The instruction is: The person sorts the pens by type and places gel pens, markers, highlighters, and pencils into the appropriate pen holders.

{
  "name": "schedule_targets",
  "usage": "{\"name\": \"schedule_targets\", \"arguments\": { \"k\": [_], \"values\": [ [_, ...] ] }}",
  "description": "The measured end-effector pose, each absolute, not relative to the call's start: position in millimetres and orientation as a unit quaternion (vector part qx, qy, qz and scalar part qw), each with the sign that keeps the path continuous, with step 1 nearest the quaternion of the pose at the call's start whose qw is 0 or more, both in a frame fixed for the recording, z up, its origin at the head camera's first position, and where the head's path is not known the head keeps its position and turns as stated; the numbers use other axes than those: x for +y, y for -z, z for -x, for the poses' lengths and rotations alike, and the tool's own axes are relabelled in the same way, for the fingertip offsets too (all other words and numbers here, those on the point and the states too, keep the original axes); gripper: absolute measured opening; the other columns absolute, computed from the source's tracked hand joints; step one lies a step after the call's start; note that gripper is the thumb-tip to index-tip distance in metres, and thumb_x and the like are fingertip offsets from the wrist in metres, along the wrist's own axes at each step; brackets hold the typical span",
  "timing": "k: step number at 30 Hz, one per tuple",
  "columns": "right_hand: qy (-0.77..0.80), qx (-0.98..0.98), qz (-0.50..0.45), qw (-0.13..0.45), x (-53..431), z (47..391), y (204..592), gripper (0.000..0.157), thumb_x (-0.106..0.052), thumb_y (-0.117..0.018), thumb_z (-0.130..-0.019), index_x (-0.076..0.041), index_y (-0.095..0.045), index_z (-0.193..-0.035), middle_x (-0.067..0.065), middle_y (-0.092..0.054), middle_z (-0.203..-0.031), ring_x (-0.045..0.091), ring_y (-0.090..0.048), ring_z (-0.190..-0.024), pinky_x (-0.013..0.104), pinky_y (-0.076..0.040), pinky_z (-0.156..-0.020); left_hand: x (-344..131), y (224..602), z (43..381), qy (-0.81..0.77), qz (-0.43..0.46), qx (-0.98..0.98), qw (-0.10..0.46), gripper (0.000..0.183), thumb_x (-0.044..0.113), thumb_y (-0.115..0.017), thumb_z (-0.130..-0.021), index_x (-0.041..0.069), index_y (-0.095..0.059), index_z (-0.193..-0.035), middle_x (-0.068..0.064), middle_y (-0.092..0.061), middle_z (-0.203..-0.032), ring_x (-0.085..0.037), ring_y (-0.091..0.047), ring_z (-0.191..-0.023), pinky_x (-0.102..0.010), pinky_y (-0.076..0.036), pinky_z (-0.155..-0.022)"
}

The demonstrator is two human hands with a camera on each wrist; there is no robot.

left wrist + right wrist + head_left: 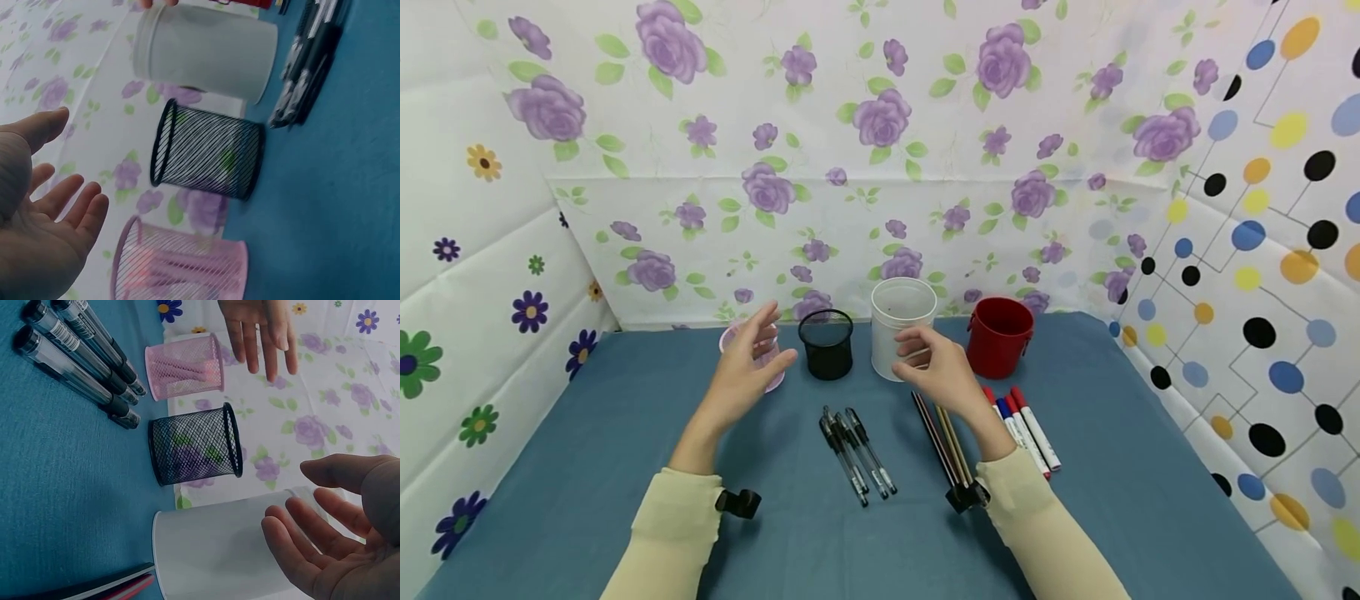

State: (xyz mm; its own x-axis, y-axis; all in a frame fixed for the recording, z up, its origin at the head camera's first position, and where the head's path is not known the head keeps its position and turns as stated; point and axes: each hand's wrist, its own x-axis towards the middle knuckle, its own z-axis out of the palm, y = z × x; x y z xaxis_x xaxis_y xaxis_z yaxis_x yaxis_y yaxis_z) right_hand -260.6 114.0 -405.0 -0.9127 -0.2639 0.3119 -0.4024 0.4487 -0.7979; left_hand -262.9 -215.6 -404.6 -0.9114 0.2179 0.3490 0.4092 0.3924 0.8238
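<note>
My left hand (737, 379) is raised in front of a pink mesh pen cup (181, 265), its fingers relaxed and holding nothing. Some items show through the cup's mesh. Beside it stands a black mesh pen cup (827, 354). A taller white cup (886, 333) comes after that, with my right hand (946, 375) in front of its right side in the head view. The right fingers are loosely bent and the palm is bare. At the right end of the row is a red cup (1000, 340).
On the blue cloth lie several black-capped pens (859, 458), a bundle of thin pencil-like sticks (951, 446) under the right forearm, and several white markers (1036, 433) with red or blue caps. A flowered sheet (850, 225) hangs behind the cups.
</note>
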Motion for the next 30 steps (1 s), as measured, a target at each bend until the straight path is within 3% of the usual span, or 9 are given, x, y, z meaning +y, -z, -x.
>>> {"name": "schedule_targets", "arguments": {
  "k": [12, 24, 30],
  "values": [
    [-0.489, -0.848, -0.198, 0.059, 114.9, 262.0, 408.0, 0.04, -0.01, -0.08, -0.096, -0.004, -0.067, -0.133, 0.015, -0.073, -0.12, 0.029, -0.075, -0.102, 0.045, -0.063, -0.09, -191.4, 417.3, 267.1, 0.512, 0.206, -0.83, 0.077, 0.08, 0.02, -0.07, -0.106, 0.013, -0.023, -0.171, -0.018, -0.032, -0.171, -0.038, -0.031, -0.158, -0.057, -0.026, -0.127],
    [-0.487, -0.849, -0.198, 0.054, 114.0, 262.0, 408.2, 0.041, -0.01, -0.08, -0.096, -0.004, -0.067, -0.133, 0.014, -0.074, -0.119, 0.029, -0.075, -0.103, 0.044, -0.063, -0.09, -179.9, 427.8, 280.5, 0.496, 0.189, -0.844, 0.077, 0.084, 0.023, -0.069, -0.106, 0.015, -0.018, -0.172, -0.017, -0.023, -0.174, -0.036, -0.022, -0.161, -0.058, -0.024, -0.128],
    [-0.486, -0.85, -0.197, 0.05, 114.9, 262.7, 409.2, 0.041, -0.01, -0.08, -0.096, -0.003, -0.067, -0.134, 0.014, -0.073, -0.12, 0.03, -0.075, -0.103, 0.045, -0.063, -0.09, -175.7, 430.4, 287.5, 0.488, 0.163, -0.854, 0.072, 0.088, 0.026, -0.071, -0.105, 0.019, -0.015, -0.172, -0.014, -0.017, -0.176, -0.037, -0.016, -0.162, -0.063, -0.022, -0.126]
  ]
}}
